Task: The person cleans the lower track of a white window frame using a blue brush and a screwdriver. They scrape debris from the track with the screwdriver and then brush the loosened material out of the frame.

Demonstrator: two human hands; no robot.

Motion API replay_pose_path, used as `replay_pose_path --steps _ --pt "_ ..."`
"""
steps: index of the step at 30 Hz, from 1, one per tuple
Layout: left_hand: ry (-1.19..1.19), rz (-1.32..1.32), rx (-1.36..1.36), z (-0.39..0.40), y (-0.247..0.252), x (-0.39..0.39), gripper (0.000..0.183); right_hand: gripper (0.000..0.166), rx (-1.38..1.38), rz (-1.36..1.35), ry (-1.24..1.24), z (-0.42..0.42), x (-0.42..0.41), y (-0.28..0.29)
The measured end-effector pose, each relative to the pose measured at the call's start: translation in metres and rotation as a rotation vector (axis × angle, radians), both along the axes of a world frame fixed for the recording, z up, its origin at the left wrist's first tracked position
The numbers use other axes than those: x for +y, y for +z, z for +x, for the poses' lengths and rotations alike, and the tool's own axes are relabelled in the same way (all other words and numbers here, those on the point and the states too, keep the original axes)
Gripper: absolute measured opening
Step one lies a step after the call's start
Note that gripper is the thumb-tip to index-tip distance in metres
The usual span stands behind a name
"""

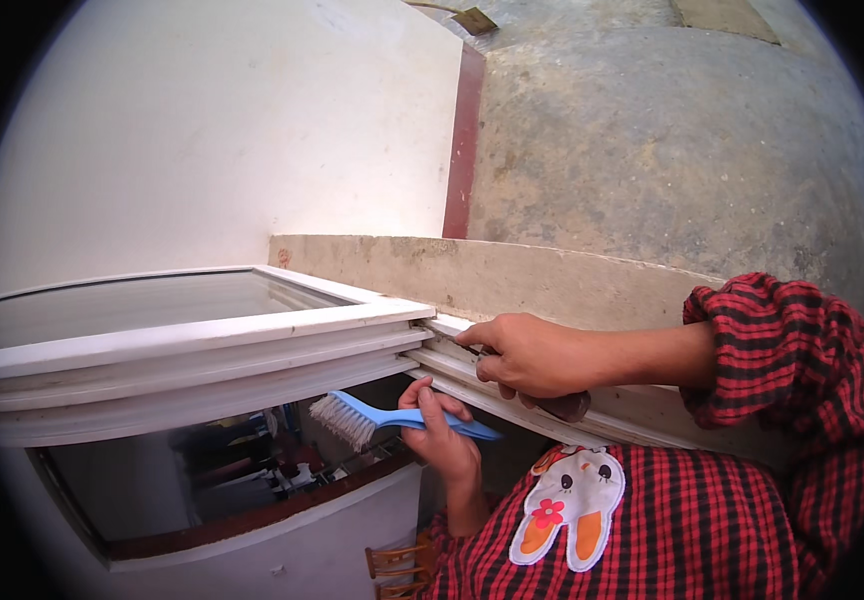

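My left hand (443,431) holds a blue-handled brush (383,416) below the window frame, its pale bristles pointing down and left. My right hand (540,356) grips a thin tool by its rounded, dark brown handle (568,406). The tool's narrow dark shaft lies under my extended index finger, over the white window track (462,358); its exact kind is unclear. The fingertip is close to the corner of the white sliding window sash (357,316). Dirt shows in the track's grooves.
Beyond the track runs a concrete sill (499,274), with a concrete floor (664,165) farther off. A white wall (214,142) rises at upper left. Below are a dark opening or glass with a brown edge (252,525) and a wooden chair (398,562).
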State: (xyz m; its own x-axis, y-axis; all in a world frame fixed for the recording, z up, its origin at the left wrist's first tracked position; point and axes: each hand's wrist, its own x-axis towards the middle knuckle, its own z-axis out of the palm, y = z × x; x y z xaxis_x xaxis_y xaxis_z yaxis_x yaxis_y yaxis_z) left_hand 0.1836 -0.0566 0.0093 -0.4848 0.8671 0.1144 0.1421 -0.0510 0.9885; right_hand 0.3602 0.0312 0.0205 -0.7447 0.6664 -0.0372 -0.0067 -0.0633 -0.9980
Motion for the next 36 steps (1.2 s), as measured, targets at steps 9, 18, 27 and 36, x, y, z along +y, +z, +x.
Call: replay_pose_path --steps 9,18,27,36 --pt "-0.011 0.0 -0.025 -0.011 -0.016 0.008 0.017 0.043 -0.038 0.095 -0.087 -0.01 -0.001 0.0" --pt "-0.009 -0.03 -0.048 -0.015 -0.015 0.007 0.017 0.021 -0.307 0.734 0.051 -0.009 0.022 0.027" --pt "-0.011 -0.024 -0.067 -0.017 -0.018 0.007 0.016 0.024 -0.449 0.763 0.003 0.007 0.001 0.047" --pt "-0.016 -0.036 -0.009 -0.012 -0.017 0.009 0.017 0.029 -0.42 0.788 -0.001 0.007 0.003 0.037"
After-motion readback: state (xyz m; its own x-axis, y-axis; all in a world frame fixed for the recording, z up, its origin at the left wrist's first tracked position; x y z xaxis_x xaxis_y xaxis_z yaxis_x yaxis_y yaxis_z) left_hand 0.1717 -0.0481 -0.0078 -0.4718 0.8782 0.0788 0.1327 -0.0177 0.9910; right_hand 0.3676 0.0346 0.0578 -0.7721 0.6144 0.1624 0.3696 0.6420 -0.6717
